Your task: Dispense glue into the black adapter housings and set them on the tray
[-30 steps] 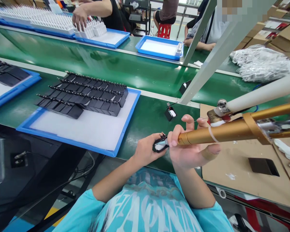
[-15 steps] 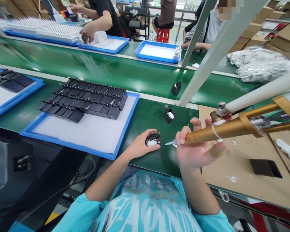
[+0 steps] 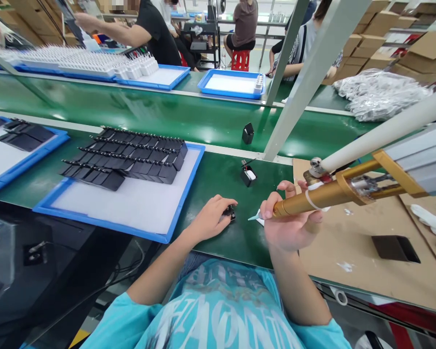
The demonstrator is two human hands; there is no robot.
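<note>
My left hand is closed round a small black case, most of it hidden under the fingers. To its right, my right hand grips a gold-coloured glue dispenser hanging in from the right. The light blue tapered nozzle points left toward the case, a short gap apart from it. Something white lies partly hidden beneath the nozzle. Beyond my hands, a black box with a white part and thin wires stands on the green table.
On the left, a blue-rimmed tray carries rows of black boxes. Another black box sits on the green conveyor. A slanted metal post rises ahead. Brown cardboard with an open black case lies at right. People sit across.
My left hand has turned over the case, so its white and red inside no longer shows. My right hand keeps hold of the dispenser. The view has shifted slightly.
</note>
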